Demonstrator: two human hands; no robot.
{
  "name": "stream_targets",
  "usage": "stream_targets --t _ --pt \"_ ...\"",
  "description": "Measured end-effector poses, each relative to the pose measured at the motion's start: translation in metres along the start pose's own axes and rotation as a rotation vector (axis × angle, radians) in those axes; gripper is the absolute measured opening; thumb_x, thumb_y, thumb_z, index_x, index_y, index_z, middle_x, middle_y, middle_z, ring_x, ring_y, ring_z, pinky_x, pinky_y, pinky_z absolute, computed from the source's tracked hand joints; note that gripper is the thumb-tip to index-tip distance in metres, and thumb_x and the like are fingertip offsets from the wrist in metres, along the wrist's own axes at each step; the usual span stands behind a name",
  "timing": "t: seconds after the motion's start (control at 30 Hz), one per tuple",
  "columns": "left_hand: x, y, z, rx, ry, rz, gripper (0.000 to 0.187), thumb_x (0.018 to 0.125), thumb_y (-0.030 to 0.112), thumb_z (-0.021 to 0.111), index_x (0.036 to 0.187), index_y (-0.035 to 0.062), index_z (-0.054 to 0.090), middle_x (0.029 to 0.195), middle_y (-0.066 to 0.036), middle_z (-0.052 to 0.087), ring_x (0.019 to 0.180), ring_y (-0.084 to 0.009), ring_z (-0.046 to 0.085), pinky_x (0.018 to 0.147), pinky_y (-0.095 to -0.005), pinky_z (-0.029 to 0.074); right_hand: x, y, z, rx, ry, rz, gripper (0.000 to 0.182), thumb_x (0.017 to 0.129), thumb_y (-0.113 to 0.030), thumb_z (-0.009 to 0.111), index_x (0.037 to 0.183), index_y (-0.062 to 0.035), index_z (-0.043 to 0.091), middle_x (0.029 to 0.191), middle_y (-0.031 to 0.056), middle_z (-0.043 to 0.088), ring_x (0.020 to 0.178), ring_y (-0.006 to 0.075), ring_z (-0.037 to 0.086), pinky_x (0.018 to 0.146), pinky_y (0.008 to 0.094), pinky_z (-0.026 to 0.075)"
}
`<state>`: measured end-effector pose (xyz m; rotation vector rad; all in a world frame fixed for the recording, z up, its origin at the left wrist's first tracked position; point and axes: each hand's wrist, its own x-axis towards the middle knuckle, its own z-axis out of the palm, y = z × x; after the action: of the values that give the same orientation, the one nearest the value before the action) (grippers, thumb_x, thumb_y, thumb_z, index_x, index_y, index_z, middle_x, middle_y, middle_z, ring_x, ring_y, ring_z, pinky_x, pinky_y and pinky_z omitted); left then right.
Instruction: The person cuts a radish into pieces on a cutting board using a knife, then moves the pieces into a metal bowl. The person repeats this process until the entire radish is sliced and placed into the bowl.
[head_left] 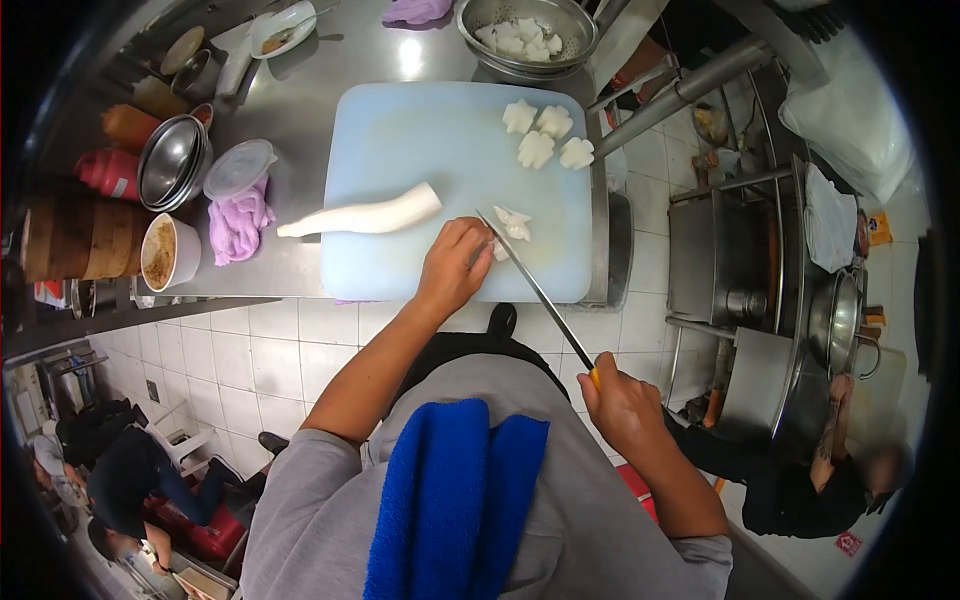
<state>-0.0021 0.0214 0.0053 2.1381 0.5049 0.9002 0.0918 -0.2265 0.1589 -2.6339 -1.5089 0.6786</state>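
My right hand [625, 408] is wrapped round the yellow handle of a long knife [545, 300], whose blade slants up and left over the cutting board's front edge. My left hand [455, 262] is closed near the blade tip, its fingertips against small white pieces; what they grip is mostly hidden. Beside them lie thin white offcuts [513, 222]. A long peeled white root [375, 213] with a cut right end lies across the left part of the pale blue cutting board [430, 130]. Several flower-shaped white pieces [536, 149] sit at the board's back right.
Behind the board stands a metal colander [525, 35] of white pieces. Purple cloth [238, 225], stacked metal bowls [172, 165] and a tub [170, 253] stand at the left. A co-worker [810, 480] works at the right; other people [135, 480] are at lower left.
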Motion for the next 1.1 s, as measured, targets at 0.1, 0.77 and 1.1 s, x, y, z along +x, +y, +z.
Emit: stream_targets --t 0.1,0.77,1.1 --pt "0.001 0.002 -0.001 -0.002 0.000 -0.010 0.019 0.079 0.000 0.067 0.097 0.0034 0.062 0.104 -0.010 0.061 0.098 -0.0305 0.058 0.082 -0.0388 0.049 0.004 -0.004 0.001 0.011 -0.028 0.009 0.024 0.095 -0.023 0.059 0.091 -0.0035 0.045 0.059 0.0163 0.062 0.053 0.0369 0.063 0.048 0.0462 0.049" --pt "0.004 0.001 -0.005 -0.033 -0.011 -0.027 0.019 0.077 -0.002 0.067 0.095 0.0029 0.062 0.101 -0.010 0.061 0.097 -0.0306 0.058 0.082 -0.0383 0.049 0.081 -0.002 0.055 0.118 -0.058 0.027 0.029 0.098 -0.030 0.053 0.099 -0.0030 0.044 0.071 0.0207 0.066 0.066 0.0426 0.065 0.060 0.0517 0.051" --pt "0.017 -0.001 -0.031 0.129 -0.379 0.136 0.065 0.076 -0.002 0.065 0.137 0.0092 0.048 0.135 -0.012 0.049 0.114 -0.0331 0.051 0.097 -0.0409 0.047 0.034 0.047 0.034 0.823 -0.254 0.403 0.027 0.098 -0.030 0.053 0.097 -0.0037 0.050 0.061 0.0113 0.058 0.046 0.0211 0.058 0.047 0.0351 0.045"
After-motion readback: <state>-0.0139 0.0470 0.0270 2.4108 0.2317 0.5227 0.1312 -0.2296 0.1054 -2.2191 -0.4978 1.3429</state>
